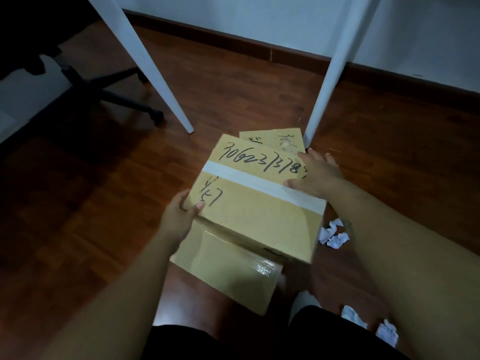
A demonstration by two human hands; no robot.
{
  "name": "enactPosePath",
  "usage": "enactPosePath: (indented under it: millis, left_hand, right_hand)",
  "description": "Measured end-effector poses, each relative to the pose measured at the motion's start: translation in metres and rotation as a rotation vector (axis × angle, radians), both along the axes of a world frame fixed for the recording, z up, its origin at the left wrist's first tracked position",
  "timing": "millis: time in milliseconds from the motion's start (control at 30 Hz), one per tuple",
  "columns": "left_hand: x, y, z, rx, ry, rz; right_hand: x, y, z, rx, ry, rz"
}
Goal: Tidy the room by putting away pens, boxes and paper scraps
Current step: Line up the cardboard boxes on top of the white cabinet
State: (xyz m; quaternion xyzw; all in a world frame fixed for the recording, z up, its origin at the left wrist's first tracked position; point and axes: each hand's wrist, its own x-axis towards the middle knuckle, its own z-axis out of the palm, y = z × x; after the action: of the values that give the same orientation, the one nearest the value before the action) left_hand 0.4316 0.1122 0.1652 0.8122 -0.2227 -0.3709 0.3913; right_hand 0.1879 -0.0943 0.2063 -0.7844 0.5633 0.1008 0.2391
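Observation:
A taped cardboard box (255,203) with black handwritten numbers sits on top of a stack in front of me. My left hand (179,216) grips its near left corner, thumb on the top face. My right hand (315,175) presses on its far right edge. A second cardboard box (228,266) lies under it, nearer to me, with glossy tape on its side. A third cardboard box (275,139) pokes out behind, by the table leg. Crumpled white paper scraps (333,233) lie on the floor to the right, and more paper scraps (368,323) near my knee.
Two white table legs, the left table leg (145,61) and the right table leg (330,74), stand on the dark wooden floor (78,203). A black office chair base (109,97) with castors is at the left. A white wall with a brown skirting board (259,45) runs behind.

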Motion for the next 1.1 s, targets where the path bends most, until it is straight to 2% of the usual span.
enactPosePath:
  millis: [100, 167, 233, 367, 467, 567, 633, 767, 933, 1100]
  left_hand:
    - [0.017, -0.028, 0.003, 0.031, -0.157, 0.095]
    - [0.014, -0.039, 0.002, 0.014, -0.180, 0.195]
    - [-0.001, -0.040, -0.002, -0.007, -0.087, 0.271]
    - [-0.040, -0.019, -0.018, -0.039, 0.221, 0.324]
    - [-0.057, -0.005, -0.018, -0.038, 0.291, 0.274]
    - [-0.061, 0.007, -0.015, -0.009, 0.347, 0.209]
    - [-0.062, 0.017, -0.010, 0.032, 0.372, 0.171]
    - [-0.059, 0.019, 0.007, -0.006, 0.283, 0.119]
    - [-0.073, 0.014, 0.069, -0.065, 0.295, -0.001]
    - [-0.084, 0.003, 0.162, -0.111, 0.334, -0.160]
  right_hand:
    - [-0.006, 0.004, -0.010, 0.116, 0.003, -0.044]
    - [-0.012, 0.018, -0.024, 0.164, -0.044, -0.130]
    - [-0.014, 0.032, -0.031, 0.176, -0.083, -0.207]
    - [-0.015, 0.031, -0.030, 0.252, -0.067, -0.260]
    - [-0.023, 0.032, -0.039, 0.393, -0.130, -0.263]
    - [-0.027, 0.060, -0.038, 0.529, -0.364, -0.315]
    - [-0.029, 0.080, -0.041, 0.515, -0.550, -0.410]
    - [-0.040, 0.108, -0.033, 0.569, -0.701, -0.513]
    - [-0.060, 0.127, 0.019, 0.516, -0.810, -0.601]
    - [-0.087, 0.136, 0.121, 0.425, -0.928, -0.632]
